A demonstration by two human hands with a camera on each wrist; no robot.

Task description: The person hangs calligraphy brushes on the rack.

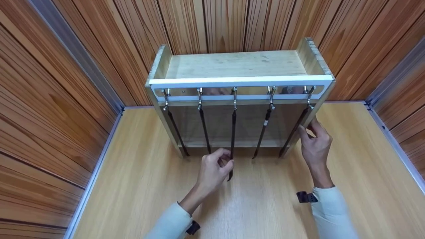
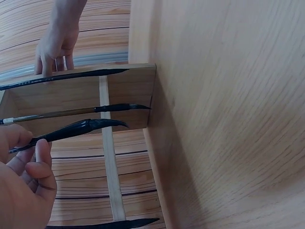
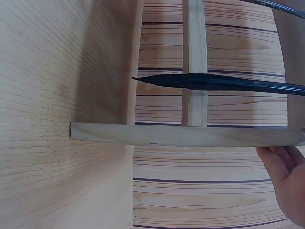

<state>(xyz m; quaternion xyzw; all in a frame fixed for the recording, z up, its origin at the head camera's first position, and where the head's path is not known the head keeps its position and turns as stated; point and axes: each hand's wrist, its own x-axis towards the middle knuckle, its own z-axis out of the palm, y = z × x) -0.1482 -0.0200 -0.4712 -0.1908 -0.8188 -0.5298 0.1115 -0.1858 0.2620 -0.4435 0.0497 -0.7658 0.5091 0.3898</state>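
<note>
Warm reddish wooden panelling (image 1: 59,109) walls in a pale wooden tabletop (image 1: 132,186) on three sides, and a pale wooden rack with a flat top shelf and a white front rail (image 1: 240,80) stands at the far middle of it. Five dark, long-handled calligraphy brushes hang from metal hooks (image 1: 234,99) along that rail, tips down, so the bristles dangle free instead of resting on anything.

Near the rack's front, the left hand (image 1: 212,171) pinches the lower part of the middle brush (image 1: 233,132) between thumb and curled fingers; the left wrist view shows its dark pointed tip (image 2: 95,125) sticking out past the fingertips (image 2: 43,152). Gripped low, the brush is drawn a little toward the person while its upper end stays on the hook.

Over on the right, the right hand (image 1: 315,142) clasps the rack's right upright post (image 1: 307,122), fingers wrapped on its edge, apparently to steady the frame. The rightmost brush (image 1: 295,129) hangs just beside those fingers.
</note>
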